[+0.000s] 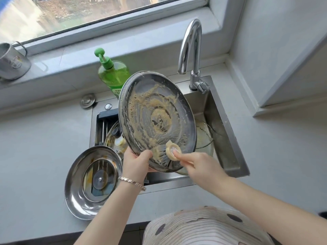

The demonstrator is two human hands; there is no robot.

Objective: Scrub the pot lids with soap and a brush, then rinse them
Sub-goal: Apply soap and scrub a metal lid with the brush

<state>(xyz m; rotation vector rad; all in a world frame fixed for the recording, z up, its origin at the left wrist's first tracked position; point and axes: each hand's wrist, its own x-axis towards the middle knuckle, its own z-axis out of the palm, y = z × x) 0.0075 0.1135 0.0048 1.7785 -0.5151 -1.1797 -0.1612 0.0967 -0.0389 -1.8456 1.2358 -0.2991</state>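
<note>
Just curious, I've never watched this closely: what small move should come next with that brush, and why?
Probably sweep the brush up along the right side of the lid. The left hand grips its lower rim over the sink, the right hand holds the bristles low on it, and brownish foam covers the left and centre while the right side looks barely lathered.

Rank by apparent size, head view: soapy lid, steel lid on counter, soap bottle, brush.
1. soapy lid, held nearer the camera, so its lead is unsure
2. steel lid on counter
3. soap bottle
4. brush
</note>
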